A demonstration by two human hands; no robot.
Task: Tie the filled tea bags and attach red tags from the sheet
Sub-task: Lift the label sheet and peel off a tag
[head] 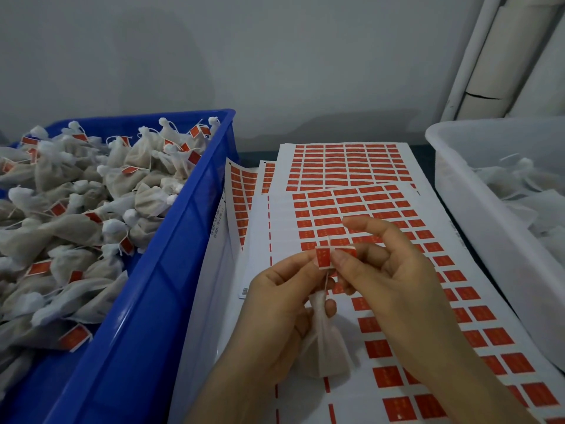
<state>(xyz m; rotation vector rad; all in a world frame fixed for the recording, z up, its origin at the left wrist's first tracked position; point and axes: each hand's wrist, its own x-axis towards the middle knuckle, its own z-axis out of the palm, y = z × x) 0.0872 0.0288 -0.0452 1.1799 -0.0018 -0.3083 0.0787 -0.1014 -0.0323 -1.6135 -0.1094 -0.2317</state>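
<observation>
Tea bag of pale mesh [321, 341] got its small red paper tag [323, 257], held just above the near white sheet of red tags [397, 301].

Left hand [275, 301] gripped the bag's gathered neck and pinched the tag's left edge; right hand [391, 276] pinched its right side, apparently folding it over the string, spare fingers spread apart. Left of that sheet, the blue plastic crate [171, 240] was heaped with tied, tagged bags, so I judged the job well along. Right of it, the white plastic tub [477, 209] held bags seemingly untagged, and many tags were unpeeled.
</observation>
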